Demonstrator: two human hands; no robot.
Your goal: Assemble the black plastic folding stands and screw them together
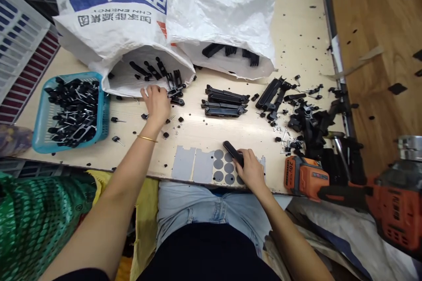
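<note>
My left hand [156, 104] is at the mouth of the left white woven sack [132, 30], its fingers curled downward. Black plastic brackets [176, 92] lie right beside its fingers; what those fingers grip, if anything, is hidden. Low on the table, my right hand [250, 169] is closed around one end of a long, narrow black plastic piece [233, 153], which tilts up to the left. Beneath it are grey round pads [218, 164] on a sheet. Folded black plastic arms [226, 102] lie stacked in the middle, beyond both hands.
A blue basket [38, 118] of black-headed screws stands at left. A second white sack [220, 9] holds more black parts. At right are piled black clamps [306, 118], loose screws and an orange power drill [305, 178]. The wooden table [296, 22] has scattered bits.
</note>
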